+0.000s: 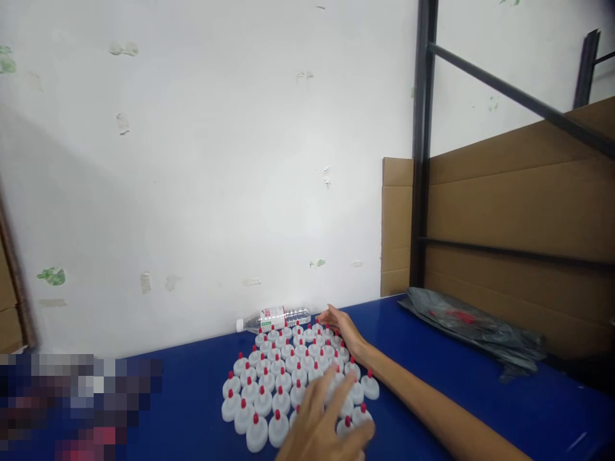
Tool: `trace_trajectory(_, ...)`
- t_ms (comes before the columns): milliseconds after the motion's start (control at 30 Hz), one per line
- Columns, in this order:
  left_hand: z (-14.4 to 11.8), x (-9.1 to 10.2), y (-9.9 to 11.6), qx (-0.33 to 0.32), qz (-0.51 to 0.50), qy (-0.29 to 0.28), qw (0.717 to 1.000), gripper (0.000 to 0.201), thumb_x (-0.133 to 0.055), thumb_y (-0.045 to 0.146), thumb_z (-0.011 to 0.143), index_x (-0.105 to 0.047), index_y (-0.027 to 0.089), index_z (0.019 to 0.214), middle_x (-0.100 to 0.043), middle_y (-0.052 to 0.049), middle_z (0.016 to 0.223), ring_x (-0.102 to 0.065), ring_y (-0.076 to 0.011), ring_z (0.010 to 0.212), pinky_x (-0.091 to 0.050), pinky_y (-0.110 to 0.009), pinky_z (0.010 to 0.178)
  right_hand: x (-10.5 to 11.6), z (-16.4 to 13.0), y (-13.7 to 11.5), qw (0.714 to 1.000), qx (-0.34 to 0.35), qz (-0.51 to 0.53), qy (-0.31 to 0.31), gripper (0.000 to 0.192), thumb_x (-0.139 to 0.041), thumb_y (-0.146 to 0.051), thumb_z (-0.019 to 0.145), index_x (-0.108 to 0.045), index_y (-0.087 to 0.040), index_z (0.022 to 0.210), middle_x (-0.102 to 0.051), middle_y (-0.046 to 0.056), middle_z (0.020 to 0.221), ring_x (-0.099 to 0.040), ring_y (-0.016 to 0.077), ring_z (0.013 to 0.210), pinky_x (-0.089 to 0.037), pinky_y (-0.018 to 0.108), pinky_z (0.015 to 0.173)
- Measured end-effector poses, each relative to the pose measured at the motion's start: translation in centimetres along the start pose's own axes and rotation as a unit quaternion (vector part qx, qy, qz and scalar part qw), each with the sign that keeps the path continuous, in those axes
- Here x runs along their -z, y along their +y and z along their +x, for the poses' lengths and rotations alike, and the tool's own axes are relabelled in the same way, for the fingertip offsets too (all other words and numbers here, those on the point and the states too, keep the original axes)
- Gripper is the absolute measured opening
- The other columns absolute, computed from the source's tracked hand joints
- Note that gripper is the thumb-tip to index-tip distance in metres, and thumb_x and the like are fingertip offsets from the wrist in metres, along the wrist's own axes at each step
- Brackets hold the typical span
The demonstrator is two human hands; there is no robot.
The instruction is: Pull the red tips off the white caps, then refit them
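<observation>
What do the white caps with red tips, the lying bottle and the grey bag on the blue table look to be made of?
Caps: likely moulded plastic, smooth opaque white with glossy red tips. Bottle: clear thin plastic, see-through, with a white cap and label. Bag: crinkled grey plastic film, shiny folds. Table: glossy blue surface, material unclear.

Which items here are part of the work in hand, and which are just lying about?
In hand: white caps with red tips, grouped on the blue table; left hand and right hand rest at the group.

Lying about: water bottle on its side, grey plastic bag, cardboard sheets.
</observation>
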State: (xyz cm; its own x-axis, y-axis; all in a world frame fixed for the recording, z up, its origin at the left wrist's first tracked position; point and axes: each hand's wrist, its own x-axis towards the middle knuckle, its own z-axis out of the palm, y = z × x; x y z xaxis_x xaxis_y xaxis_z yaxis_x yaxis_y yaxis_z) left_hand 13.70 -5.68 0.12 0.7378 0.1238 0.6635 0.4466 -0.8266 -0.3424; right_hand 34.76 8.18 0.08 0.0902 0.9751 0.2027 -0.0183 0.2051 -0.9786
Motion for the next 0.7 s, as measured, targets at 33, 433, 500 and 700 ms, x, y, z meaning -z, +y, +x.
trace_trajectory(33,-0.2,-0.9,0.5,-0.011,0.005,0.002,1.0,0.035,-0.061,0.03,0.097,-0.063,0.035,0.132,-0.051,-0.004,0.154,-0.05,-0.0295,0.138,-0.052,-0.041,0.103,0.0,0.0,0.0,1.0,0.001,0.002,-0.003,0.031,-0.063,-0.039,0.1,-0.064,-0.018,0.123,-0.065,0.009,0.126,-0.066,0.0241,0.106,-0.056,0.045,0.091)
trace_trajectory(433,-0.6,-1.0,-0.9,0.032,-0.009,-0.105,0.994,0.034,-0.06,0.038,0.095,-0.064,0.028,0.128,-0.048,-0.011,0.156,-0.048,-0.0428,0.138,-0.051,-0.062,0.101,0.2,0.0,-0.1,1.0,0.006,-0.004,-0.006,0.032,-0.063,-0.039,0.1,-0.063,-0.018,0.124,-0.064,0.009,0.126,-0.066,0.0244,0.106,-0.056,0.046,0.091)
trace_trajectory(500,-0.5,-0.4,-1.1,0.041,-0.026,-0.116,0.992,0.035,-0.06,0.034,0.095,-0.064,0.03,0.13,-0.044,-0.009,0.16,-0.045,-0.043,0.141,-0.049,-0.064,0.103,0.3,0.0,-0.2,1.0,0.008,-0.006,-0.004,0.031,-0.063,-0.039,0.1,-0.063,-0.018,0.123,-0.065,0.009,0.126,-0.066,0.0244,0.107,-0.055,0.046,0.092)
trace_trajectory(700,-0.3,1.6,-2.4,0.072,-0.054,-0.158,0.983,0.049,-0.053,0.017,0.094,-0.057,0.034,0.139,-0.037,-0.008,0.164,-0.041,-0.0397,0.145,-0.05,-0.062,0.105,0.5,0.1,0.0,1.0,0.015,-0.016,-0.001,0.032,-0.062,-0.04,0.1,-0.064,-0.018,0.123,-0.065,0.009,0.125,-0.066,0.0245,0.107,-0.055,0.046,0.092)
